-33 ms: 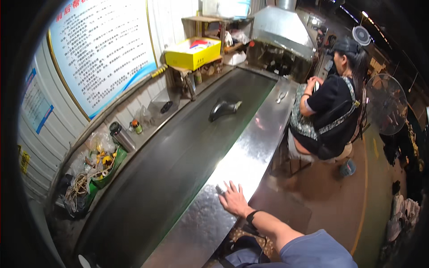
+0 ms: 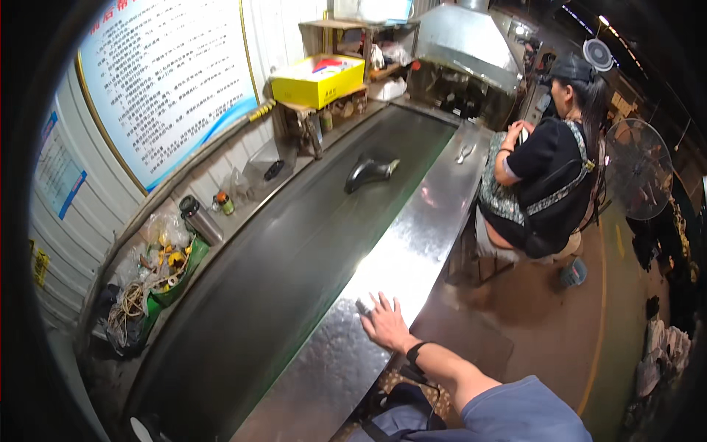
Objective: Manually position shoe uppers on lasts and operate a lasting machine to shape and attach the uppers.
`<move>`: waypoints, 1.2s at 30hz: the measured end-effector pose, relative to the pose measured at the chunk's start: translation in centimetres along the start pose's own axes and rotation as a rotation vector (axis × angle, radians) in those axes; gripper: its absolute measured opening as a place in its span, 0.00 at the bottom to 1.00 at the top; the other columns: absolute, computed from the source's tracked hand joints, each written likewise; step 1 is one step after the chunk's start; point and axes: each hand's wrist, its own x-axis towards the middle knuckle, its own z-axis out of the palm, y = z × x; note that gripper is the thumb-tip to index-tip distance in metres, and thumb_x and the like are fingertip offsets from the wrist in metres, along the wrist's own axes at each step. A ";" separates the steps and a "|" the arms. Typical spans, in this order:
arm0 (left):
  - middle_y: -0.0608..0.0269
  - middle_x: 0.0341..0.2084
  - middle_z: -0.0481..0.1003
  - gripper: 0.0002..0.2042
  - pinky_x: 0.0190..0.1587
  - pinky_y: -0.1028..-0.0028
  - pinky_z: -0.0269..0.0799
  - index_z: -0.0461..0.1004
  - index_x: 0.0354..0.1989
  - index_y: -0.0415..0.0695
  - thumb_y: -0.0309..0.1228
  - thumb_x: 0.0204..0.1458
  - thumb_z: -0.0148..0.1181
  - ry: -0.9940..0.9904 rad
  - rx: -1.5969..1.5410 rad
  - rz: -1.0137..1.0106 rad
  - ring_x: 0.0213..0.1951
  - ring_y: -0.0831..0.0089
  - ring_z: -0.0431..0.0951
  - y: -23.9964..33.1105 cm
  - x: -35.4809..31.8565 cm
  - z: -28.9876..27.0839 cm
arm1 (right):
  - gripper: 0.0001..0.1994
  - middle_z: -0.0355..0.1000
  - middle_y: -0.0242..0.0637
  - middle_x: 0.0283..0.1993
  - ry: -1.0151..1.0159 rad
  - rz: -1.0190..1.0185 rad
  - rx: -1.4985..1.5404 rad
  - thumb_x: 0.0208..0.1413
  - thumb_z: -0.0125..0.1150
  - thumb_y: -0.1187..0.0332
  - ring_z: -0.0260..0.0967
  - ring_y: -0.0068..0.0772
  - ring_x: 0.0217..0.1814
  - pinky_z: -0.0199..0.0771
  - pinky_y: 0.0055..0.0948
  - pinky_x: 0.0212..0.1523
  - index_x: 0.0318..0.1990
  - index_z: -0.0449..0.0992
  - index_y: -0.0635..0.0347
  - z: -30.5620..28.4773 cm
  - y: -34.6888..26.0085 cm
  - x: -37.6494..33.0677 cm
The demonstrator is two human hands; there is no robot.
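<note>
My right hand (image 2: 386, 324) rests on the shiny steel ledge (image 2: 324, 368) along the belt, palm down with fingers spread. A dark band circles its wrist. By the fingers on its left side is a small grey piece (image 2: 362, 306); I cannot tell whether it is a finger covering or a separate object. My left hand is out of view. Farther off, a glossy black shoe-shaped thing (image 2: 368, 175) with a pale end lies on the dark conveyor belt (image 2: 280, 243). Metal pliers (image 2: 464, 152) lie at the far end of the ledge.
At right a person (image 2: 549, 162) in a dark cap sits beside the ledge, hands together. Left of the belt stand a flask (image 2: 200, 221), a small bottle (image 2: 224, 202) and a green bag (image 2: 180, 276) of odds and ends. A yellow box (image 2: 317, 85) and a metal hood (image 2: 468, 48) are beyond.
</note>
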 end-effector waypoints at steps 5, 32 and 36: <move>0.15 0.60 0.62 0.65 0.64 0.45 0.65 0.41 0.79 0.62 0.56 0.32 0.80 0.000 0.046 0.002 0.61 0.27 0.68 1.2 0.4 0.1 | 0.29 0.53 0.47 0.78 0.008 0.016 0.013 0.68 0.46 0.51 0.45 0.56 0.80 0.43 0.67 0.73 0.64 0.70 0.66 0.9 0.7 0.0; 0.16 0.65 0.56 0.67 0.68 0.46 0.61 0.40 0.79 0.66 0.53 0.30 0.83 0.002 0.013 -0.035 0.66 0.27 0.61 0.3 -0.2 -0.5 | 0.25 0.53 0.45 0.78 0.097 -0.056 -0.064 0.68 0.46 0.51 0.46 0.55 0.80 0.44 0.68 0.73 0.53 0.79 0.64 0.7 0.5 -0.1; 0.16 0.65 0.56 0.67 0.68 0.46 0.61 0.40 0.79 0.66 0.53 0.29 0.83 0.000 0.005 -0.039 0.66 0.28 0.61 0.7 -0.5 -0.9 | 0.25 0.52 0.47 0.78 -0.004 -0.050 -0.093 0.69 0.45 0.51 0.45 0.57 0.80 0.42 0.69 0.73 0.59 0.75 0.62 -0.3 0.3 0.0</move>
